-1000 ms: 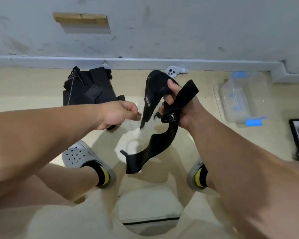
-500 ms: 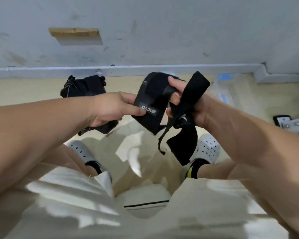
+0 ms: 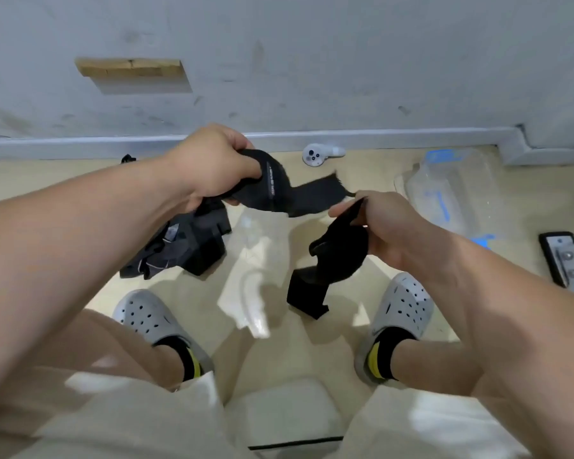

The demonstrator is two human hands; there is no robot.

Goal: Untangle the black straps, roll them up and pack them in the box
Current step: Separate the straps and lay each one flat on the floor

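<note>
My left hand (image 3: 212, 164) grips one wide black strap (image 3: 279, 190) with a small white label, held up above the floor. My right hand (image 3: 383, 220) grips a second black strap (image 3: 338, 256), whose folded end hangs down between my feet. The two straps are apart now, with a gap between them. A pile of more black straps (image 3: 183, 246) lies on the floor under my left forearm, partly hidden by it. The clear plastic box (image 3: 451, 190) with blue clips stands on the floor at the right.
A white handheld controller (image 3: 315, 154) lies by the baseboard. A black and grey device (image 3: 567, 256) sits at the far right edge. My two grey clogs (image 3: 146, 316) (image 3: 401, 306) flank a bright patch of floor. The wall runs close behind.
My left hand took hold of the labelled strap and pulled it up and left. My right hand moved right and down with the other strap, so the two came apart.
</note>
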